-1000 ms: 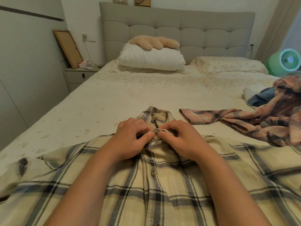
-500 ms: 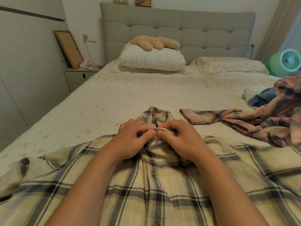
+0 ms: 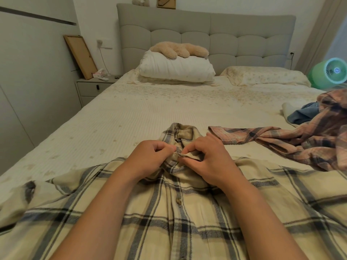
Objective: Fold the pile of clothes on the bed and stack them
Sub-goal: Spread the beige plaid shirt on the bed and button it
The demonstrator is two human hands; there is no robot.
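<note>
The cream plaid shirt (image 3: 169, 212) lay spread face up along the near edge of the bed (image 3: 131, 113), collar pointing toward the headboard. The left hand (image 3: 150, 158) and right hand (image 3: 208, 160) both pinched the collar opening with curled fingers, probably working the top button, though the button itself was hidden between them. The cloth looked soft, light and limp; it would fold best held by the shoulders or hem. Its sleeves and hem ran out of view. A pink plaid shirt (image 3: 293, 141) lay crumpled at the right edge.
</note>
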